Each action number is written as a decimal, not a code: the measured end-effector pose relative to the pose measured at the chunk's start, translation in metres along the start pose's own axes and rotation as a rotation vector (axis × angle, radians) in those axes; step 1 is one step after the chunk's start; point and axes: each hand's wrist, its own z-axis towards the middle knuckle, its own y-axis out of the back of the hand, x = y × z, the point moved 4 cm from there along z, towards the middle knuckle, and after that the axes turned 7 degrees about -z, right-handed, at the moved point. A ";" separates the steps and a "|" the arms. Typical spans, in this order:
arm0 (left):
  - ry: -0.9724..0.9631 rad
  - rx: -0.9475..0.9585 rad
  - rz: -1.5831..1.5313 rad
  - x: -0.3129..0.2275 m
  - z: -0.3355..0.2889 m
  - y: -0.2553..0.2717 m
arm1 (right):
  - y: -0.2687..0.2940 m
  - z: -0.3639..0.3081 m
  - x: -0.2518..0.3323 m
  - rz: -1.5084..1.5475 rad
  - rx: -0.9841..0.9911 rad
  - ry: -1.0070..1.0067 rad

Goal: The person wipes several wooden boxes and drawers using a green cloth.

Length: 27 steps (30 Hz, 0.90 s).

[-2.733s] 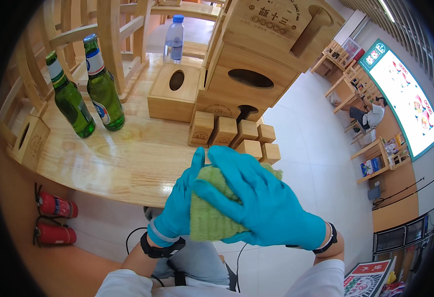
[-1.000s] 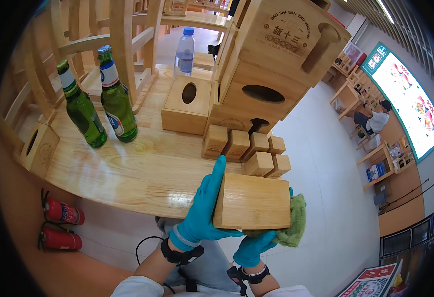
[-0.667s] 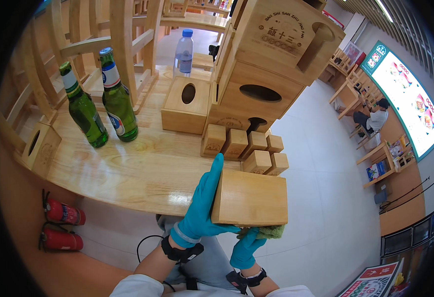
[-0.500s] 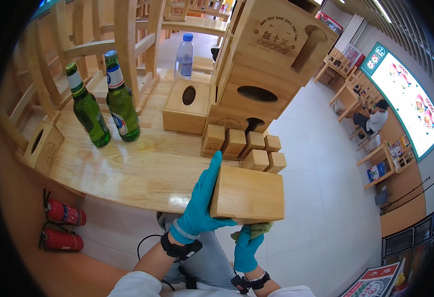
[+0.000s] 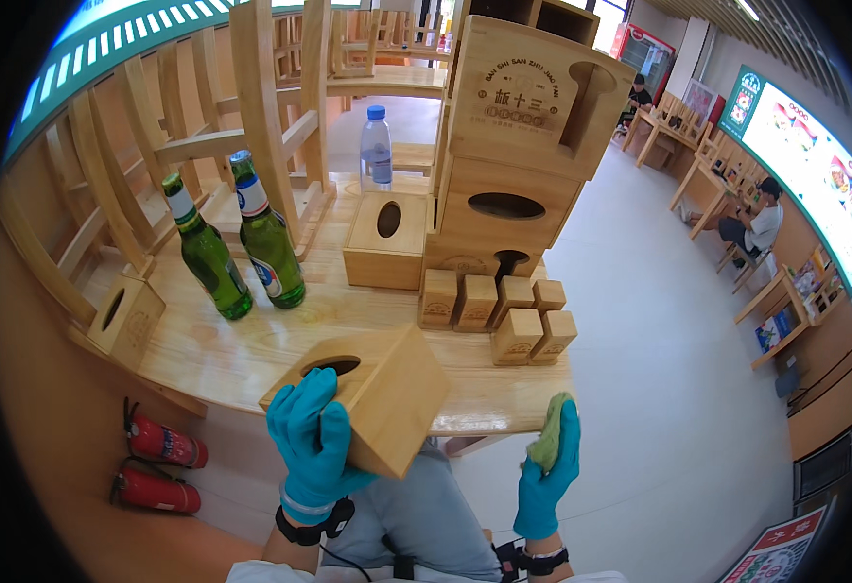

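Note:
My left hand (image 5: 311, 442), in a teal glove, is closed on a wooden tissue box (image 5: 401, 403). The box is tilted at the table's front edge; its oval slot shows beyond my fingers. To the right, apart from the box, my right hand (image 5: 550, 491), gloved alike, grips a crumpled green cloth (image 5: 547, 439) beside the table's front right corner. Several small wooden holders (image 5: 476, 301) stand grouped on the wooden table (image 5: 202, 360), in front of stacked wooden boxes (image 5: 504, 175).
Two green bottles (image 5: 270, 257) stand at the left. Behind them are upturned wooden chairs (image 5: 251, 146). Another tissue box (image 5: 384, 243) and a water bottle (image 5: 375, 151) are farther back. Red fire extinguishers (image 5: 163, 491) stand below left. A seated person (image 5: 761, 219) is far right.
The tissue box has moved left and turned, bringing its slot into view. My right hand has come out from beneath it with the cloth, moving right and up. The view has shifted.

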 end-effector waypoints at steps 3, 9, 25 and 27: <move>-0.025 0.061 0.143 0.002 -0.002 -0.002 | -0.019 0.011 0.000 -0.360 0.030 0.303; -0.184 0.174 0.354 -0.012 -0.005 -0.030 | -0.035 0.013 -0.011 -0.372 0.047 0.360; -0.301 0.237 0.545 -0.037 -0.025 -0.063 | -0.038 0.009 -0.017 -0.436 0.030 0.381; -0.295 0.242 0.531 -0.036 -0.027 -0.064 | -0.039 0.010 -0.016 -0.425 0.034 0.372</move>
